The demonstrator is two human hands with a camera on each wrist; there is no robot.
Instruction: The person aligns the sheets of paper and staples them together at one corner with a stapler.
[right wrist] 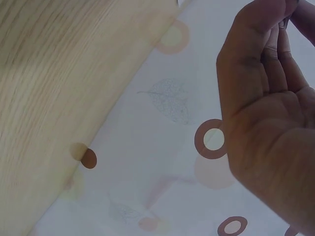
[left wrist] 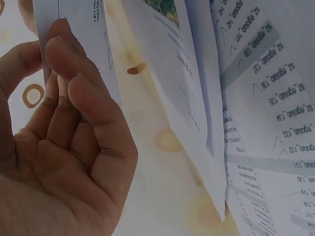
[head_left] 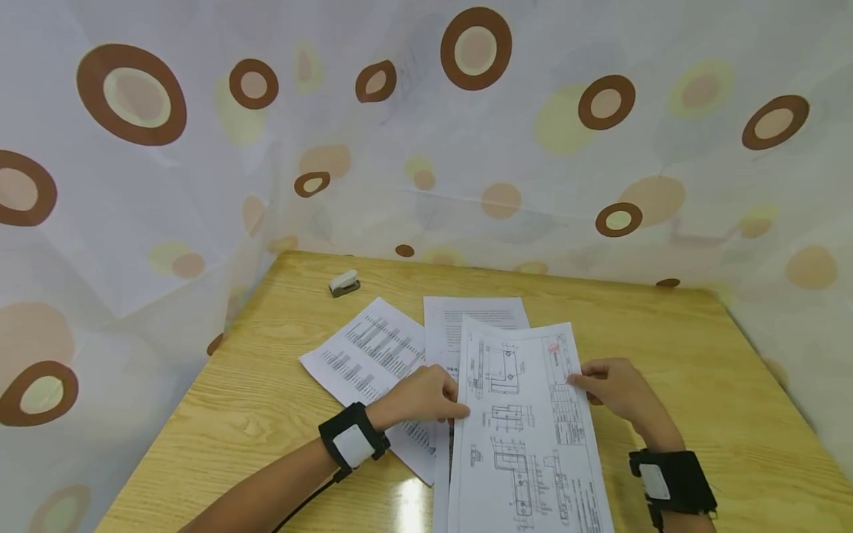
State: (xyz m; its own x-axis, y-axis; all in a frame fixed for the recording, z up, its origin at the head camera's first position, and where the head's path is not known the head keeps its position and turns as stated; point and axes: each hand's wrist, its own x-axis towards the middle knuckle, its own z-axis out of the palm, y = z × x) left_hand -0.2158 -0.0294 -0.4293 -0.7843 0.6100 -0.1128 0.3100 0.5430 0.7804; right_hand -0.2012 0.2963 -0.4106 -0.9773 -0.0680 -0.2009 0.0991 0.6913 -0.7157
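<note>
A sheet of paper with technical drawings point(head_left: 526, 429) is held up over the table between both hands. My left hand point(head_left: 423, 396) pinches its left edge between thumb and curled fingers. At the upper right edge, my right hand point(head_left: 620, 389) pinches the same sheet. In the left wrist view, the left hand point(left wrist: 69, 137) has its fingers bent at the drawing sheet point(left wrist: 74, 14). The right hand point(right wrist: 275, 93) shows in the right wrist view, where its fingertips are mostly cut off by the frame. Behind the drawing lies a text sheet point(head_left: 476, 307), partly covered.
A sheet with printed lists point(head_left: 373, 355) lies angled on the left, partly beneath other paper. A small white and grey stapler point(head_left: 344, 283) stands near the back left of the wooden table point(head_left: 700, 370). A patterned curtain point(head_left: 426, 148) hangs round the table's back and sides.
</note>
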